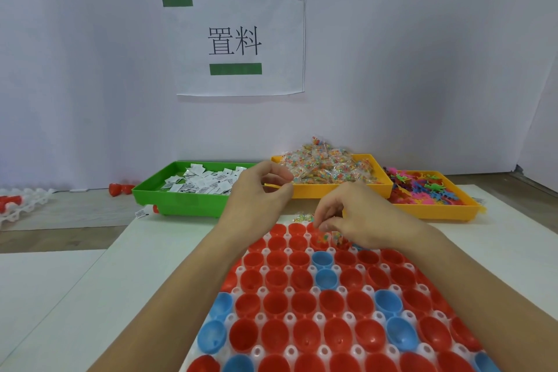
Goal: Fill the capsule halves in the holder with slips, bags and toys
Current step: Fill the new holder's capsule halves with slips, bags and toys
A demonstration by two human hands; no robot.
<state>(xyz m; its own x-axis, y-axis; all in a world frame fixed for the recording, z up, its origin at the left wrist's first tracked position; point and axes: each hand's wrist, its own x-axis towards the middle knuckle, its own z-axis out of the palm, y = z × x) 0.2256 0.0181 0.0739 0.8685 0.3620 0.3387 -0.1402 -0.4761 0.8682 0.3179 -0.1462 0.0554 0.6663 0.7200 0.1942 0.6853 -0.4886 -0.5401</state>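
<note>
Judging by the holder (332,296), the work has barely started: nearly every red and blue capsule half (276,305) in the white grid sits bare, and only a cup or two in the far rows, right under the person's right hand (359,220), shows a speckle of coloured beads. That right hand is curled low over those far cups, its fingertips pinching what looks like a small bag (324,237) of beads, though the fingers hide most of it. The left hand (262,190) hovers beyond the far edge of the holder, thumb and forefinger pinched on a thin yellowish strip; I cannot tell what it is. One more little bag (300,217) lies on the bench (151,251) just past the holder's far edge. I see no slips or toys in any cup, so all three kinds of filling are still mostly owed. Behind the holder stand the supplies: a green tray (181,202) to its far left holds white printed slips (205,183), a yellow tray (377,187) directly behind is heaped with bead bags (329,163), and a second yellow tray (437,210) to the far right carries bright plastic toys (422,187).
</note>
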